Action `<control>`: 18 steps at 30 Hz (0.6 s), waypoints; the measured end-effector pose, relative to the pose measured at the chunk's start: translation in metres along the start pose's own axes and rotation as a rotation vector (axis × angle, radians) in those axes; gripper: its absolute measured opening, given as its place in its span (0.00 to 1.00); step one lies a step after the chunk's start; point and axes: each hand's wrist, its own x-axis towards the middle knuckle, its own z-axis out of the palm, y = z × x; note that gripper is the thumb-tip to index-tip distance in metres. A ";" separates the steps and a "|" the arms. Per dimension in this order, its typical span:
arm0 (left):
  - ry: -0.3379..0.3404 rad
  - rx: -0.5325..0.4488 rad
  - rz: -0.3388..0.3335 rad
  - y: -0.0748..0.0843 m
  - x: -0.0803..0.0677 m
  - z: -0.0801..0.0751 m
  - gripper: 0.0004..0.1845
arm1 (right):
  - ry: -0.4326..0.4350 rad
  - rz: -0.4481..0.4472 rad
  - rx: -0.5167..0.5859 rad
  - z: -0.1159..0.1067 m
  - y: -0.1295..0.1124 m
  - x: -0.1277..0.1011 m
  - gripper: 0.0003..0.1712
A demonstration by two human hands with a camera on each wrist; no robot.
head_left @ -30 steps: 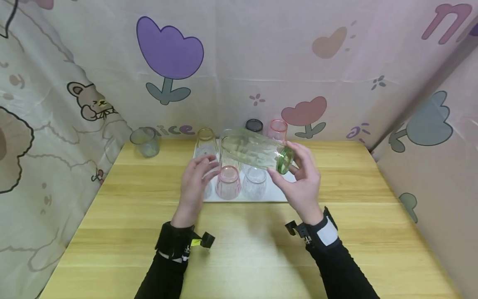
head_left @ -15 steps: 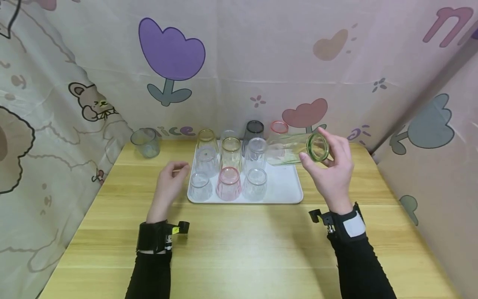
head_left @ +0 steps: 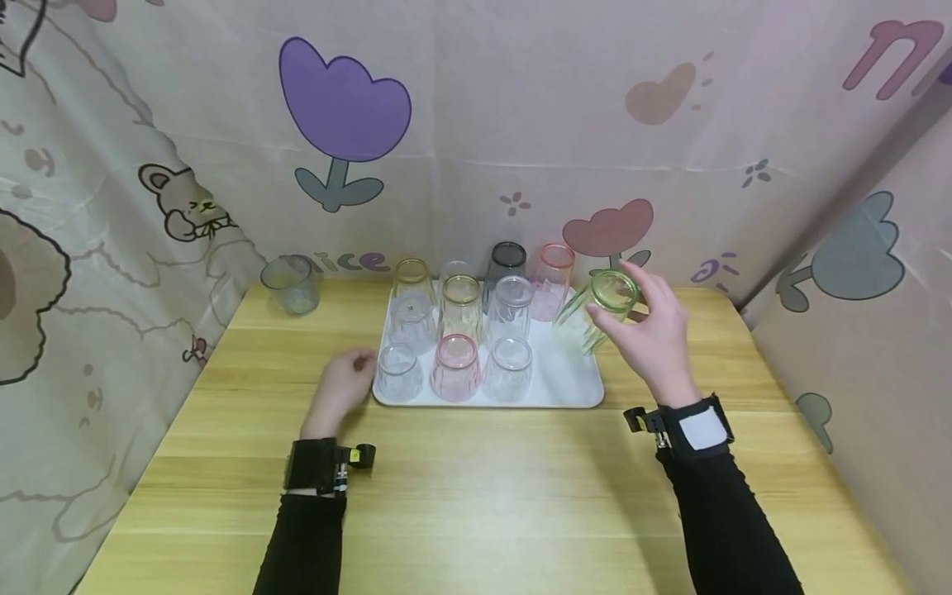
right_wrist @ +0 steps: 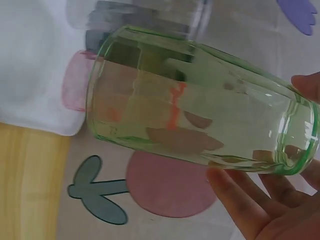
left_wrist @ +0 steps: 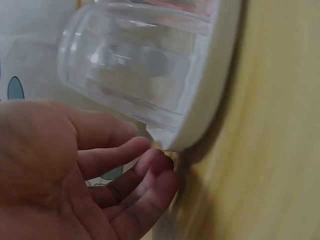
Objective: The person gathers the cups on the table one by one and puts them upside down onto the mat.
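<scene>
Right hand (head_left: pixel 654 343) grips the green cup (head_left: pixel 598 312) near its rim w/ curled fingers (right_wrist: pixel 240 200) — cup tilted, over the tray's (head_left: pixel 573 388) right edge. Left hand (head_left: pixel 344 387) lies loose on the worktop (head_left: pixel 483 496), touching the tray corner. Cup's prob. light, stiff, slick — hold round the ribbed wall, not just the rim.

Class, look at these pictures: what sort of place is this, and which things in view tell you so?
Probably a staged tabletop set, not a real kitchen: a wooden table is walled in by hung cartoon-print cloth, and a white tray holds many upturned cups, while the right hand holds a green glass.
</scene>
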 end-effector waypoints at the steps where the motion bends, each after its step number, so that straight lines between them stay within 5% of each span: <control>1: -0.001 0.003 -0.001 -0.001 0.001 0.001 0.24 | -0.018 0.005 -0.012 0.002 0.003 0.001 0.41; 18: 0.038 -0.034 0.017 -0.004 0.002 0.007 0.23 | -0.170 0.075 -0.099 0.041 0.035 0.014 0.39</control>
